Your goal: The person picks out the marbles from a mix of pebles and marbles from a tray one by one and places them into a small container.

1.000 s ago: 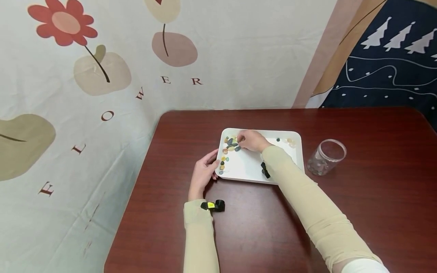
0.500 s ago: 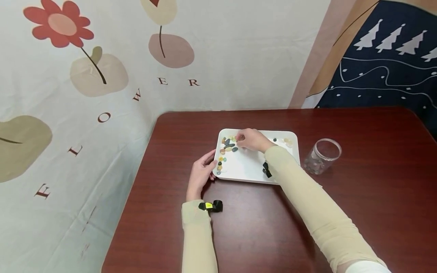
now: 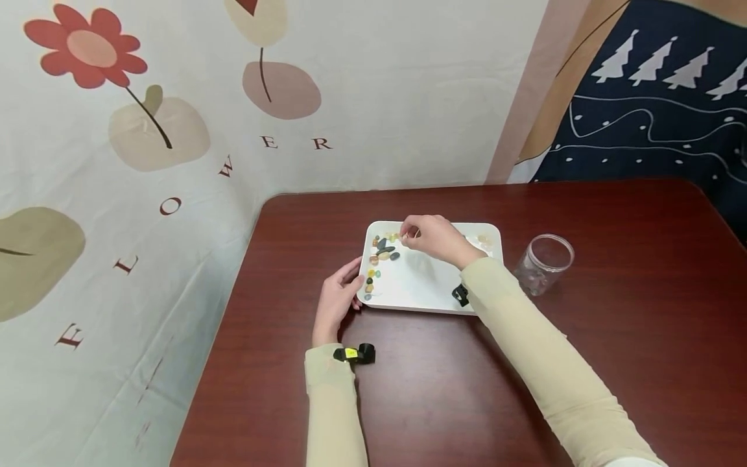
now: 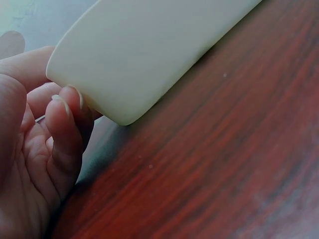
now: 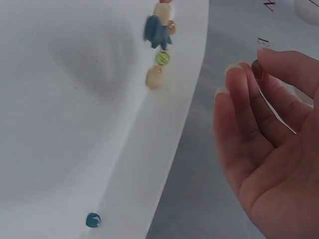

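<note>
A white tray (image 3: 420,282) lies on the table with small coloured pebbles along its left side. My left hand (image 3: 335,299) grips the tray's left edge; in the left wrist view, curled fingers meet the tray wall (image 4: 134,55). Over the tray's far side is my right hand (image 3: 436,240). In the right wrist view, its thumb and forefinger pinch a small brown pebble (image 5: 257,70). A green striped marble (image 5: 162,58), a pale pebble (image 5: 154,78) and a teal one (image 5: 93,219) lie near the tray's edge. Dark oval pebbles (image 3: 382,244) sit at the tray's upper left.
A clear open jar (image 3: 545,263) with some see-through contents stands right of the tray on the reddish-brown table (image 3: 443,389). A printed cloth (image 3: 379,97) hangs behind the table's far edge. Black cameras are strapped to both wrists.
My right hand has risen and shifted slightly right, away from the pebbles at the tray's upper left. My left hand stays on the tray's edge. The head view has turned a little.
</note>
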`<control>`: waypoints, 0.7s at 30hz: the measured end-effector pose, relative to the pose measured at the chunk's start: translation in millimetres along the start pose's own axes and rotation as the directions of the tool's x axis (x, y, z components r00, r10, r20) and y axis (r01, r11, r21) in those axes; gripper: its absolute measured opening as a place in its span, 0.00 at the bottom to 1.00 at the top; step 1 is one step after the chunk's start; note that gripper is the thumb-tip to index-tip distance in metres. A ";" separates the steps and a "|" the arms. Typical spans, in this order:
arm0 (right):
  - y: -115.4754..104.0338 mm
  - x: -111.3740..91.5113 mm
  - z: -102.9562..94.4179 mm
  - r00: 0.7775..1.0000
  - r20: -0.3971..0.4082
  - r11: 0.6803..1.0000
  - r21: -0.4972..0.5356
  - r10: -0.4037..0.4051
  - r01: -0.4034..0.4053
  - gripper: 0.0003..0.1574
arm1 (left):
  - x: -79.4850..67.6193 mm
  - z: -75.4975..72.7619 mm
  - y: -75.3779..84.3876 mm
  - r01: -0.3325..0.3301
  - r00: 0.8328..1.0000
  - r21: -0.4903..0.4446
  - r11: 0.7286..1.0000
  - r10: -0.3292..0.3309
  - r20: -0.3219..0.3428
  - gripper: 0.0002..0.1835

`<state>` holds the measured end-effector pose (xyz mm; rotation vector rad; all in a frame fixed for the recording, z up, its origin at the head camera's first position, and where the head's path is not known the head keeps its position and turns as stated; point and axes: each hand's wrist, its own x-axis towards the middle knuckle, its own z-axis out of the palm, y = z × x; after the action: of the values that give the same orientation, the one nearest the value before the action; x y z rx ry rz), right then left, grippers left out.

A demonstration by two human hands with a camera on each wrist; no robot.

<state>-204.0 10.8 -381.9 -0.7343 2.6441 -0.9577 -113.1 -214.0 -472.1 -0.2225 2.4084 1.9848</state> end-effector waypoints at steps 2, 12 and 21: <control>-1.0 -6.0 -2.7 1.000 -0.023 1.000 -0.003 -0.014 0.014 0.07 | 0.2 0.5 -0.4 -0.002 1.000 0.004 1.000 0.002 -0.001 0.20; -10.6 -35.5 -17.5 0.990 -0.118 0.997 -0.027 -0.080 0.077 0.07 | -1.9 0.2 -1.8 0.004 1.000 0.016 1.000 -0.004 -0.011 0.19; -10.1 -65.0 -32.6 0.962 -0.260 0.993 0.058 -0.085 0.103 0.07 | -1.4 0.6 0.1 0.014 1.000 0.024 1.000 -0.014 -0.010 0.20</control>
<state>-157.4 56.0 -347.4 -0.7720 2.7974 -1.2439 -111.7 -213.2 -472.0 -0.2483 2.4287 1.9522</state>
